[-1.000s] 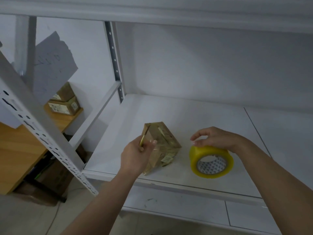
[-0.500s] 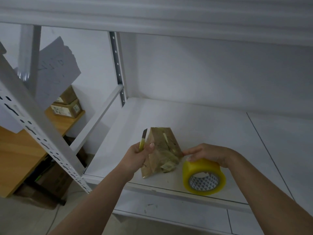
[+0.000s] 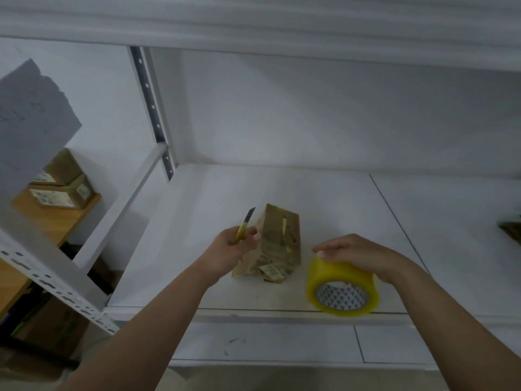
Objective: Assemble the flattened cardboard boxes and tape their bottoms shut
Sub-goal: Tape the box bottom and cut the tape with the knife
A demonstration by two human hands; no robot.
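Observation:
A small brown cardboard box point(image 3: 277, 244) stands tilted on the white shelf point(image 3: 324, 198), with clear tape and a label on its faces. My left hand point(image 3: 231, 249) grips a yellow utility knife point(image 3: 244, 226), blade pointing up, and its fingers touch the box's left side. A yellow tape roll point(image 3: 342, 289) stands on edge near the shelf's front edge. My right hand point(image 3: 355, 252) rests on top of the roll, fingers stretched over it.
A perforated white upright point(image 3: 48, 275) slants across the lower left. Two stacked cardboard boxes point(image 3: 63, 184) sit on a wooden table point(image 3: 42, 221) at the left. A dark object point(image 3: 511, 231) shows at the right edge. An upper shelf point(image 3: 282, 26) hangs overhead.
My left hand has shifted from holding the box to gripping the knife beside it. The box has settled on the shelf. My right hand stays on the tape roll near the front edge.

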